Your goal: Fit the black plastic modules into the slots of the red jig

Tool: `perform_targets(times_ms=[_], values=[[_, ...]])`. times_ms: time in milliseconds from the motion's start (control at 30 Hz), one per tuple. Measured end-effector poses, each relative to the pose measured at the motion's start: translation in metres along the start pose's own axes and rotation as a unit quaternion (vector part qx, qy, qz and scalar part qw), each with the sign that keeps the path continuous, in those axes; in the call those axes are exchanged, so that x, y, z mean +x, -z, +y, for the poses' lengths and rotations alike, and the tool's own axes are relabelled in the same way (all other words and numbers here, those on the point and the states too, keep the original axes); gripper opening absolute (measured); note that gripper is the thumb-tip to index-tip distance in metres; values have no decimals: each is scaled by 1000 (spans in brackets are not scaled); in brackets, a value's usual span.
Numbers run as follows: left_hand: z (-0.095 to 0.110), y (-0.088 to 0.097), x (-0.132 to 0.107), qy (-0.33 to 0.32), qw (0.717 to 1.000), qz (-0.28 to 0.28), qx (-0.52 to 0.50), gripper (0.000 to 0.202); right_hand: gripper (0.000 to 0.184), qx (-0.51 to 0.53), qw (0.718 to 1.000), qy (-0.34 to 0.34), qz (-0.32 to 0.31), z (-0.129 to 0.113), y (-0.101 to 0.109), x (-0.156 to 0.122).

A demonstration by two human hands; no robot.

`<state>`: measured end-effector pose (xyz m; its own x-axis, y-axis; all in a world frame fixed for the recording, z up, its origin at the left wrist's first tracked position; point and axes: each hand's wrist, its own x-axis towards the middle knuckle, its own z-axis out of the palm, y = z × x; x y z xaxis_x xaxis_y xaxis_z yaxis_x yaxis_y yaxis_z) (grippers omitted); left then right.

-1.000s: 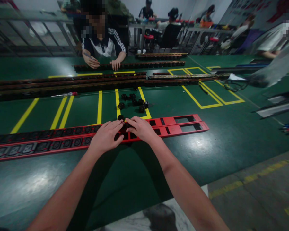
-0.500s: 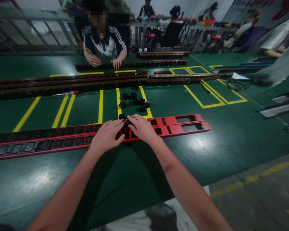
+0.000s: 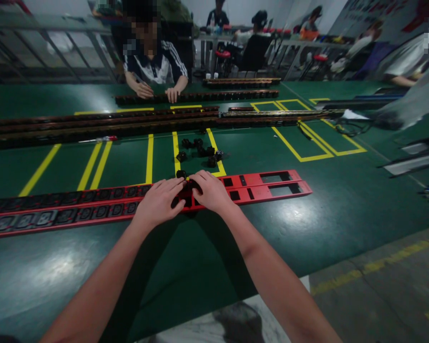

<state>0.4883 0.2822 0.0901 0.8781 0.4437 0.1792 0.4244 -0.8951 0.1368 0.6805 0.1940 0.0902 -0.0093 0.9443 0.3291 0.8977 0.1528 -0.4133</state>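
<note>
A long red panel (image 3: 271, 183) lies across the green table in front of me; its left part holds several black sockets (image 3: 75, 213), its right part has empty cut-outs. My left hand (image 3: 159, 202) and my right hand (image 3: 209, 190) both rest on the panel's middle, fingers curled and pressed together over a small black socket (image 3: 186, 190) between them. What exactly each finger grips is hidden. A loose black socket (image 3: 180, 174) lies just beyond my fingertips.
Several loose black sockets (image 3: 200, 150) lie on the yellow floor-style lines (image 3: 148, 157) behind the panel. Long dark strips (image 3: 93, 125) run across the table farther back. A person (image 3: 152, 71) opposite works on another strip. A screwdriver (image 3: 98, 139) lies at left.
My hands have stayed on the panel's middle with only slight finger shifts. The person opposite has moved a hand a little along their strip.
</note>
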Motion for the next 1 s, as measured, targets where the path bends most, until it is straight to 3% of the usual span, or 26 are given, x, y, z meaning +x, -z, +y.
perform_targets(times_ms=[367,633,1000], values=[[1,0,0,-5,1000,7,0,56,33,-18,1000,22,-7,1,-1,1],[0,-1,0,3,1000,6,1,58,31,6,1000,-2,-11,4,0,1],[1,-1,0,4,1000,6,-1,58,25,-50,999,7,-10,2,-3,1]])
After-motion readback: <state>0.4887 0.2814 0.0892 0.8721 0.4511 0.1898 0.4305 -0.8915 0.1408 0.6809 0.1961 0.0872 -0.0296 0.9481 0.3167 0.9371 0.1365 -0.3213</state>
